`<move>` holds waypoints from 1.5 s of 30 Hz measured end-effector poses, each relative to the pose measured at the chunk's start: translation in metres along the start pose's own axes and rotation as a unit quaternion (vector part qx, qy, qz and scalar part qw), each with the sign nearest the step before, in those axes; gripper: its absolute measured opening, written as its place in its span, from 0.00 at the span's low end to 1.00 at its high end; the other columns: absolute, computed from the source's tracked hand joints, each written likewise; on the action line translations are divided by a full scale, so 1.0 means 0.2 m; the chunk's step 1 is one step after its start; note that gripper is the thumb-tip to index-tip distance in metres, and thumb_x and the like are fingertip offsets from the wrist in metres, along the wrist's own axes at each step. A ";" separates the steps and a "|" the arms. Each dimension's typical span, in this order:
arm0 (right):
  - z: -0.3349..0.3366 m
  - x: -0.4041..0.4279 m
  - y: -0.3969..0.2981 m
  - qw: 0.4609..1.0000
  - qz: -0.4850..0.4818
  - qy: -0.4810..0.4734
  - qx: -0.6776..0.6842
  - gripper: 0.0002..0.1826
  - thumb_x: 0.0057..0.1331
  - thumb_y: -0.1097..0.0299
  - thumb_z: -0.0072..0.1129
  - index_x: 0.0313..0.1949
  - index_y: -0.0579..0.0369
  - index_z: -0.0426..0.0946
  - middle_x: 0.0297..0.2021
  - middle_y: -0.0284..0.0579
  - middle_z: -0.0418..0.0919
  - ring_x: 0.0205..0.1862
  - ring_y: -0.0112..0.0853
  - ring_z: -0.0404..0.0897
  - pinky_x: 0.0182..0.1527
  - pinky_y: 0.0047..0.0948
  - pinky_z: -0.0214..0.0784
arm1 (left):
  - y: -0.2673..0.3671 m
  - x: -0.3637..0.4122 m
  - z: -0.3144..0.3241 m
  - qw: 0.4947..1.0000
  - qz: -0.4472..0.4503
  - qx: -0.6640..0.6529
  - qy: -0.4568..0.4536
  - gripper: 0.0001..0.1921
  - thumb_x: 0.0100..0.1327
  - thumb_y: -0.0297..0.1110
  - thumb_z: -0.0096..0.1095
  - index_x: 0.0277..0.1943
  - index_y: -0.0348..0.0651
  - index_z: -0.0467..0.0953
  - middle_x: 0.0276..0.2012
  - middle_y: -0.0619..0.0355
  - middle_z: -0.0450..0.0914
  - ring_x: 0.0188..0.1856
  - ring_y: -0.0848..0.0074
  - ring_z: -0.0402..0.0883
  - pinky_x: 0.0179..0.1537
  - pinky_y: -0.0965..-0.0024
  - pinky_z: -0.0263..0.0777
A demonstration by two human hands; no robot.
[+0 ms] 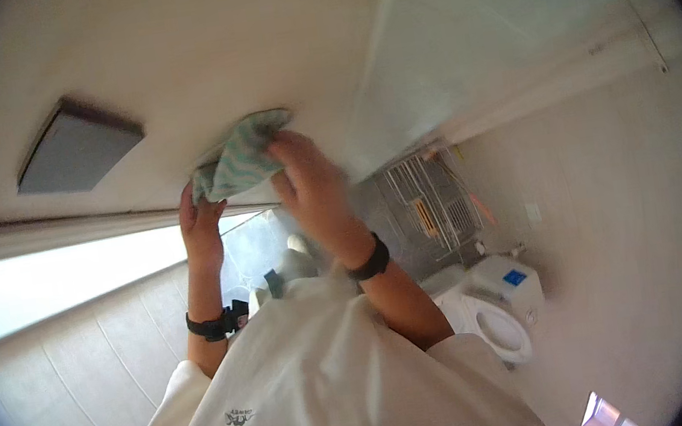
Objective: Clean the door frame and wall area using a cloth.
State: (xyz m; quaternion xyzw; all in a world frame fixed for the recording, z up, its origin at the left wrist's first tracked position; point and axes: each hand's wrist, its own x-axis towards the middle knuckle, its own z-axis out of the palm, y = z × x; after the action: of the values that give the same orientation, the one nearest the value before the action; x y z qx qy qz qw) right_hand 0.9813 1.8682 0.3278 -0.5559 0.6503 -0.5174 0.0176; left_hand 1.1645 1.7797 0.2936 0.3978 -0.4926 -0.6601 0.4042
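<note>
A green-and-white patterned cloth (243, 158) is bunched between my two hands, in front of a pale wall surface. My right hand (315, 187) grips the cloth's upper right part, somewhat blurred. My left hand (203, 221) has its fingers around the lower left edge of the cloth. Behind the cloth shows a thin dark edge of something on the wall; what it is cannot be told. A grey rectangular plate or box (80, 147) is fixed to the wall on the left.
A bright window or opening (66, 281) lies left, above a panelled wall (95, 355). A white toilet (501, 327) stands at lower right, with a white wire rack (433, 204) beyond it. A glass panel (461, 48) spans the upper right.
</note>
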 end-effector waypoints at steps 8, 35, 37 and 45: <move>0.05 0.08 0.02 0.999 0.031 -0.005 -0.015 0.20 0.52 0.76 0.59 0.47 0.57 0.70 0.45 0.55 0.74 0.48 0.50 0.73 0.48 0.44 0.69 | -0.12 -0.02 -0.02 0.973 0.093 0.197 -0.082 0.24 0.68 0.21 0.47 0.66 0.36 0.58 0.58 0.52 0.70 0.61 0.73 0.67 0.61 0.71 0.60; -0.01 -0.18 0.50 0.973 0.209 -0.095 -0.022 0.20 0.62 0.64 0.58 0.51 0.56 0.67 0.40 0.58 0.79 0.42 0.51 0.79 0.41 0.41 0.71 | -0.60 -0.15 0.28 0.884 0.120 0.446 0.066 0.33 0.55 0.27 0.52 0.64 0.33 0.53 0.39 0.36 0.78 0.38 0.47 0.79 0.40 0.51 0.73; 0.03 -0.23 0.59 0.981 0.177 -0.071 -0.026 0.20 0.62 0.65 0.57 0.52 0.56 0.66 0.41 0.58 0.79 0.42 0.51 0.79 0.42 0.40 0.71 | -0.69 -0.11 0.27 0.882 0.075 0.462 0.050 0.28 0.58 0.28 0.52 0.62 0.35 0.58 0.33 0.39 0.79 0.33 0.47 0.80 0.36 0.52 0.74; 0.28 -0.72 1.05 0.962 0.267 -0.062 -0.018 0.21 0.62 0.74 0.48 0.56 0.60 0.67 0.47 0.61 0.77 0.48 0.51 0.78 0.49 0.38 0.69 | -1.34 -0.05 0.14 0.988 -0.073 0.133 -0.005 0.16 0.64 0.22 0.47 0.55 0.35 0.67 0.32 0.53 0.82 0.26 0.74 0.80 0.27 0.73 0.74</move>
State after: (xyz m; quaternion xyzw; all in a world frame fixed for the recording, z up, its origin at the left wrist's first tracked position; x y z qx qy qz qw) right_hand 0.9214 1.9062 0.0760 -0.3934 0.7821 -0.4464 0.1853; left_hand 1.1047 1.8489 0.0401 0.4798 -0.5478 -0.6183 0.2956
